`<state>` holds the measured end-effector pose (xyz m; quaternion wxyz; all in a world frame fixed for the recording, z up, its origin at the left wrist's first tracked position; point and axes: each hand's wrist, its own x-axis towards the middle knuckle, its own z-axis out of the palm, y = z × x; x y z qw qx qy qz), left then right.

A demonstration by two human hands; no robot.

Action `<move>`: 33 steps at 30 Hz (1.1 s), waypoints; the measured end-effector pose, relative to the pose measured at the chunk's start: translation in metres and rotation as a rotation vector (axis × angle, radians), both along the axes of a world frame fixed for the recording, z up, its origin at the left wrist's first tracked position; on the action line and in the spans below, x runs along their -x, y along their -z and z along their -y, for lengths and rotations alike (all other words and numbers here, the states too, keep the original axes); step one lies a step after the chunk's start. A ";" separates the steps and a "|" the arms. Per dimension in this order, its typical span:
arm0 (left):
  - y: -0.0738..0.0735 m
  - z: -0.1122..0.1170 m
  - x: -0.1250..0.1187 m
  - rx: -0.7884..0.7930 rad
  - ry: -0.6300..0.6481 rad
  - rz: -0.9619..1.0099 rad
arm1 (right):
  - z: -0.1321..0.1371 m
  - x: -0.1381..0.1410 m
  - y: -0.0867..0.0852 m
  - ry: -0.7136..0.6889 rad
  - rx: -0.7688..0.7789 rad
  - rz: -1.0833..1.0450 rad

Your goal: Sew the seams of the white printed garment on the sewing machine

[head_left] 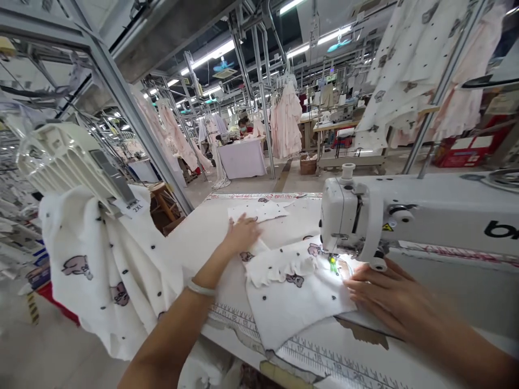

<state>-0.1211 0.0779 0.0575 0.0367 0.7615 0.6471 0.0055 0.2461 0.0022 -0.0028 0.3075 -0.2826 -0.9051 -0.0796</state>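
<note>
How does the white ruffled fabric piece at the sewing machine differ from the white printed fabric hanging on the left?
The white ruffled fabric piece is spread on the pale table, while the white printed hanging fabric drapes in folds from a ribbed cream plastic clamp. The hanging fabric has a white 2XL tag; the ruffled piece shows none. Both have dark spots and pinkish-grey figures.

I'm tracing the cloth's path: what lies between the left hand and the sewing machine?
In the head view, white printed fabric with a ruffle lies between the left hand and the sewing machine.
</note>
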 end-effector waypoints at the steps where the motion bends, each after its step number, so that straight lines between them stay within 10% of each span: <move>1: -0.003 0.002 0.013 0.003 -0.077 -0.023 | 0.004 0.003 -0.002 -0.012 -0.018 -0.016; 8: -0.009 0.114 0.038 0.202 -0.286 -0.145 | 0.037 0.039 -0.005 -0.122 0.037 -0.006; 14: 0.014 0.209 0.000 0.654 0.312 0.207 | 0.033 0.041 0.007 -0.138 0.079 0.132; 20: -0.001 0.132 -0.065 0.250 0.679 0.440 | 0.028 0.016 0.023 -0.126 0.146 0.123; 24: 0.023 0.080 -0.086 0.201 0.653 0.335 | 0.031 0.014 0.025 -0.152 0.183 0.125; 33: 0.040 0.070 -0.069 0.222 0.893 0.327 | 0.019 0.025 0.002 -0.092 0.048 0.002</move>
